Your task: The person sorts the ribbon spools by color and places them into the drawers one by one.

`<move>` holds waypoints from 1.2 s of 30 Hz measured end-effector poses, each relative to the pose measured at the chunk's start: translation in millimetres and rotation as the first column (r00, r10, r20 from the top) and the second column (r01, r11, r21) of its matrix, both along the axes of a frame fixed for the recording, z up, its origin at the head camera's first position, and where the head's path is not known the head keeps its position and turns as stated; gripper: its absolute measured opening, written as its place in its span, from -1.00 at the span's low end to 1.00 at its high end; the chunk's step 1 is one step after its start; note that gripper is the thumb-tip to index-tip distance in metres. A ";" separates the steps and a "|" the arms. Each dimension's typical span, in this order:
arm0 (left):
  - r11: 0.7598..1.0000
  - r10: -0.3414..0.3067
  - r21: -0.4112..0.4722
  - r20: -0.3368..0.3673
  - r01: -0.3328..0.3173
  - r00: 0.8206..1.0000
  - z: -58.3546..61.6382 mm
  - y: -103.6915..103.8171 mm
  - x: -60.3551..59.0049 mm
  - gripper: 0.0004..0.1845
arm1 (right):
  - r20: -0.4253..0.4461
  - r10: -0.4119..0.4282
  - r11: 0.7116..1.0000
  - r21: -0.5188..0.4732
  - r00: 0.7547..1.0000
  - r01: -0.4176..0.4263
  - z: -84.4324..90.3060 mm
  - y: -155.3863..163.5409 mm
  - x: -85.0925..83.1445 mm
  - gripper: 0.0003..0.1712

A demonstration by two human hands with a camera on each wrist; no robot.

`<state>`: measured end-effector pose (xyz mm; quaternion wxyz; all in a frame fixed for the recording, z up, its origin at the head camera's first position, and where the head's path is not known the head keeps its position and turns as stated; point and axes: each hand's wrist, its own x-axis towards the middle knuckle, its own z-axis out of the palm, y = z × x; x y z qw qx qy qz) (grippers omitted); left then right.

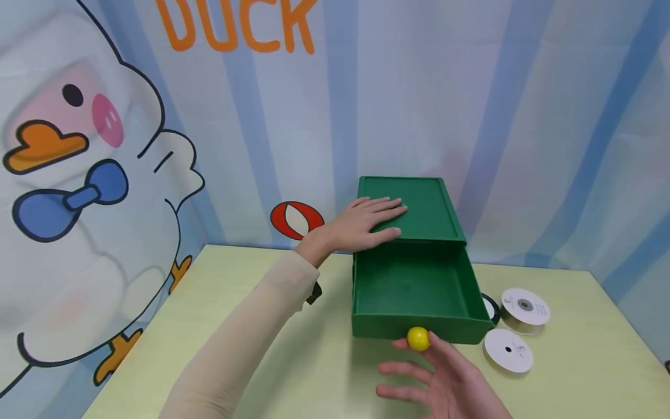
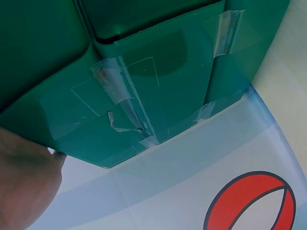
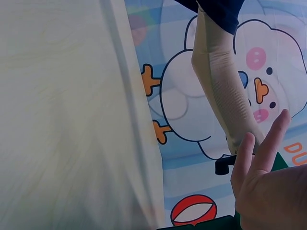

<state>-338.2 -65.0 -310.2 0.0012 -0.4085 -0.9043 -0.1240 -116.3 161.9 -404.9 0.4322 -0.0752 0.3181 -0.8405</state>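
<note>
Head view showed the left hand (image 1: 366, 224) flat on the green box (image 1: 419, 203), the right hand (image 1: 445, 378) spread beside its yellow knob (image 1: 418, 338), holding nothing.

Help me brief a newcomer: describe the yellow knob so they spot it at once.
On the pale table stands a green drawer box, its drawer pulled open. At the middle of the drawer front sits the knob, touched by the right hand: the only small yellow ball there.

Matt green box (image 1: 413, 256), glossy yellow knob (image 1: 418, 338), pale smooth wood-grain table (image 1: 324, 372).
</note>
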 end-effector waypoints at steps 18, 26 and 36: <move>1.000 -0.002 0.001 0.010 0.002 1.000 -0.4 0.1 -0.7 -0.30 | -0.084 0.172 0.942 -0.276 0.981 -0.189 -12.9 11.2 -4.4 -0.05; 1.000 -0.018 0.018 0.005 0.018 1.000 0.7 2.8 -2.8 -0.30 | -0.194 0.193 0.890 -0.377 0.962 -0.255 -17.8 35.3 0.2 0.08; 1.000 -0.009 0.003 0.000 0.009 1.000 -1.5 -0.8 -2.4 -0.30 | -0.126 0.156 0.889 -0.414 0.980 -0.195 -7.2 62.7 5.0 0.14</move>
